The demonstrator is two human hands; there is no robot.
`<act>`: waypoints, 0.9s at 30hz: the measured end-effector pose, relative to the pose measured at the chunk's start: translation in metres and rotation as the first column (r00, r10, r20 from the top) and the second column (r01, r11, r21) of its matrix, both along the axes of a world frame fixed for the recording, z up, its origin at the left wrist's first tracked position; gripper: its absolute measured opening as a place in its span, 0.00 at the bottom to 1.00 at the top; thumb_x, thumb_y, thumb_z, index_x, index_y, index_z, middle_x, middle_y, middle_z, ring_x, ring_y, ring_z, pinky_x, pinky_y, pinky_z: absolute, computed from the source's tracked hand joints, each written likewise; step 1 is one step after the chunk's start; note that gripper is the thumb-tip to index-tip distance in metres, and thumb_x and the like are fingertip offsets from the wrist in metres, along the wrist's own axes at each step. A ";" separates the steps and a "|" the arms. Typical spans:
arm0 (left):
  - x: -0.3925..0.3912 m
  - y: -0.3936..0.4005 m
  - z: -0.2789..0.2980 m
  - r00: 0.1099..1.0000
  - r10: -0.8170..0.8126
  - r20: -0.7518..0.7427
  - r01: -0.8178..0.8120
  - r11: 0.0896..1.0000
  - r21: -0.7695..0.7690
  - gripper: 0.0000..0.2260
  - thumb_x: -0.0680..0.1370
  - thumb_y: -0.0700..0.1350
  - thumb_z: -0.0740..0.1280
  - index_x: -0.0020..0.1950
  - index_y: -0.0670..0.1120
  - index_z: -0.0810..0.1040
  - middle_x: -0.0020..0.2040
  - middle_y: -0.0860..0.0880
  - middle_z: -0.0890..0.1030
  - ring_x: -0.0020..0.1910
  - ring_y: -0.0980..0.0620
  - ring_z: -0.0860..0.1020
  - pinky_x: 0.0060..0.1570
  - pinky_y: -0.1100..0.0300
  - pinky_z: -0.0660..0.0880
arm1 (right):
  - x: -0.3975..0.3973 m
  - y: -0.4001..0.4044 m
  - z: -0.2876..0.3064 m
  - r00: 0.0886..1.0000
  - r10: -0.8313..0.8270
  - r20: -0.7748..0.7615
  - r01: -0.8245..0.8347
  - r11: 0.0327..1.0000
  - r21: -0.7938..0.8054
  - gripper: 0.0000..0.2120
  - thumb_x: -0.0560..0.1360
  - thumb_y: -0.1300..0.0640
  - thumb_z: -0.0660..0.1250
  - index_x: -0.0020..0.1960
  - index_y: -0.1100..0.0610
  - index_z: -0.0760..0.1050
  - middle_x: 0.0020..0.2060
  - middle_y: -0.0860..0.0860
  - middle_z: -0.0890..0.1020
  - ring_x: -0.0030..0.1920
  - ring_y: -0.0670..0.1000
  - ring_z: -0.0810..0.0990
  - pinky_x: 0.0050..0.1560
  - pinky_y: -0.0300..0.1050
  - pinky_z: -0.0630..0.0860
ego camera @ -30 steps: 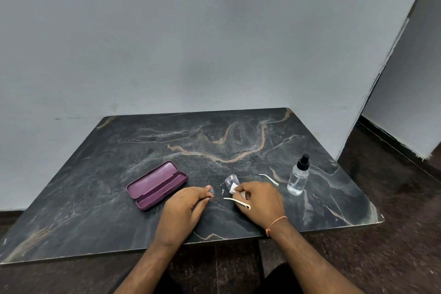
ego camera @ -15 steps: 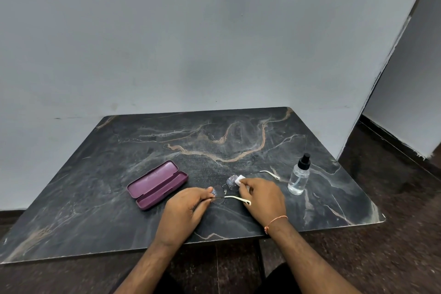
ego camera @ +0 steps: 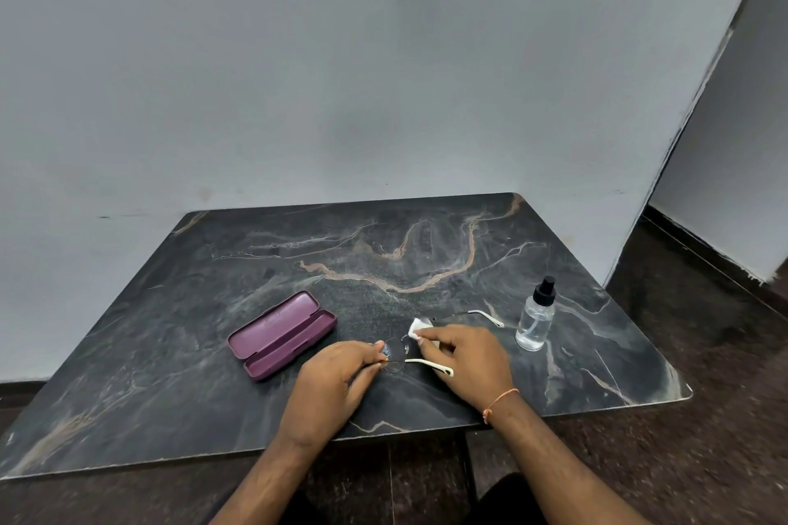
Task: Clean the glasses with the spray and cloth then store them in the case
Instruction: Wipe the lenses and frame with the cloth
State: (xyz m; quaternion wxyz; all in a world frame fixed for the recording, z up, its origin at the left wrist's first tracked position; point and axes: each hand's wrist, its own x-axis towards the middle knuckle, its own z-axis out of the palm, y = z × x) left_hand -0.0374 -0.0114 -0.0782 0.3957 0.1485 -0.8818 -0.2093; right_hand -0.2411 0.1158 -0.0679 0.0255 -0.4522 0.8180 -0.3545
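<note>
My left hand pinches the near rim of the rimless glasses at the left lens, fingers curled on the frame, while my right hand grips the white cloth folded over what seems to be the right lens. The glasses sit between my two hands, low over the table, their front running from near-left to far-right, one cream-tipped temple pointing toward me under my right hand and the other stretching out to the right. The purple case lies open just left of my left hand, its long axis slanting from near-left... rather, from its near end by my left hand up toward the far right; so the left hand is the nearer one for storing. The spray bottle stands upright beyond my right hand, apart from it. I count one pair of glasses, one cloth, one case, one bottle.
</note>
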 end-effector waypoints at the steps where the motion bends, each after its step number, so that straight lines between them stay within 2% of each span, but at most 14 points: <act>1: 0.000 0.000 0.000 1.000 -0.006 0.002 0.006 1.000 -0.002 0.10 0.75 0.40 0.81 0.54 0.50 0.87 0.55 0.60 0.88 0.56 0.64 0.84 0.59 0.65 0.80 | -0.001 -0.001 0.000 1.000 -0.013 0.014 0.013 1.000 -0.007 0.13 0.77 0.36 0.66 0.58 0.34 0.85 0.32 0.37 0.81 0.41 0.42 0.82 0.41 0.43 0.76; 4: -0.001 -0.001 -0.001 1.000 -0.017 0.009 0.017 1.000 -0.012 0.10 0.76 0.40 0.80 0.54 0.51 0.87 0.55 0.60 0.87 0.56 0.64 0.84 0.60 0.66 0.80 | -0.003 -0.005 -0.001 0.995 -0.100 -0.009 0.099 0.995 -0.013 0.12 0.80 0.40 0.67 0.59 0.38 0.86 0.40 0.41 0.86 0.47 0.45 0.84 0.45 0.46 0.79; 9: -0.001 -0.002 -0.003 1.000 -0.013 0.019 0.014 0.999 -0.030 0.08 0.76 0.41 0.80 0.54 0.49 0.87 0.56 0.61 0.87 0.57 0.64 0.84 0.62 0.68 0.78 | -0.002 -0.001 -0.002 1.000 -0.011 0.027 0.012 0.999 -0.043 0.10 0.78 0.38 0.70 0.57 0.34 0.86 0.33 0.40 0.80 0.41 0.42 0.82 0.40 0.43 0.76; 12: -0.001 -0.002 -0.003 1.000 -0.014 0.024 0.014 0.999 -0.030 0.08 0.76 0.41 0.80 0.54 0.49 0.88 0.56 0.61 0.87 0.57 0.65 0.83 0.62 0.69 0.78 | -0.002 -0.002 -0.001 0.998 -0.065 -0.016 0.065 0.998 -0.021 0.12 0.79 0.39 0.68 0.59 0.37 0.86 0.42 0.41 0.86 0.47 0.44 0.84 0.45 0.45 0.79; 14: -0.001 -0.002 -0.003 1.000 -0.021 0.019 0.021 0.999 -0.029 0.07 0.77 0.42 0.79 0.54 0.49 0.88 0.57 0.62 0.86 0.57 0.65 0.83 0.62 0.70 0.77 | -0.003 -0.005 0.000 0.991 -0.122 -0.059 0.122 0.992 0.001 0.13 0.81 0.41 0.67 0.61 0.39 0.86 0.47 0.43 0.88 0.52 0.47 0.85 0.48 0.45 0.77; 20: -0.001 -0.002 -0.003 1.000 -0.012 0.015 0.012 1.000 -0.024 0.07 0.80 0.49 0.73 0.54 0.50 0.88 0.57 0.63 0.86 0.58 0.65 0.83 0.63 0.70 0.76 | 0.001 0.002 0.003 1.000 -0.027 -0.014 0.027 1.000 0.008 0.12 0.78 0.39 0.68 0.58 0.34 0.85 0.38 0.40 0.83 0.44 0.43 0.83 0.42 0.44 0.76; 25: -0.002 -0.003 -0.006 1.000 -0.009 0.011 0.009 1.000 -0.022 0.06 0.79 0.46 0.76 0.55 0.49 0.88 0.57 0.60 0.87 0.58 0.64 0.83 0.63 0.70 0.77 | 0.000 -0.003 0.003 0.988 -0.127 -0.087 0.130 0.991 0.036 0.13 0.79 0.41 0.65 0.57 0.41 0.86 0.48 0.43 0.89 0.52 0.48 0.85 0.48 0.47 0.81; 27: -0.002 -0.004 -0.007 1.000 0.000 -0.001 0.000 1.000 -0.018 0.07 0.78 0.43 0.78 0.55 0.49 0.88 0.57 0.60 0.87 0.58 0.64 0.84 0.63 0.69 0.77 | 0.001 -0.002 0.003 0.993 -0.100 -0.063 0.102 0.994 0.043 0.13 0.77 0.41 0.66 0.56 0.40 0.86 0.49 0.41 0.89 0.51 0.45 0.85 0.48 0.44 0.80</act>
